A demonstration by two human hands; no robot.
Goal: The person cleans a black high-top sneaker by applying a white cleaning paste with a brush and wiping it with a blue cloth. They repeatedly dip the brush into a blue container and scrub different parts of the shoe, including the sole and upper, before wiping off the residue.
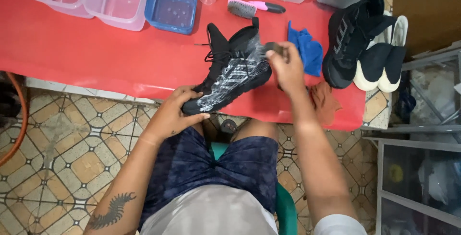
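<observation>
From above, mid-frame, the left hand [174, 112] cupped the toe of a soapy black shoe [230, 74] at the red table [96, 52] edge. The right hand [286, 67] was closed around a small brush [272, 47] pressed against its heel. A blue cloth [307, 50] lay just right of it.

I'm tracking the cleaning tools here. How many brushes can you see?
2: a small brush in the right hand against the soapy black shoe, and a pink-handled brush lying on the red table. Others may be hidden in the containers.
</observation>
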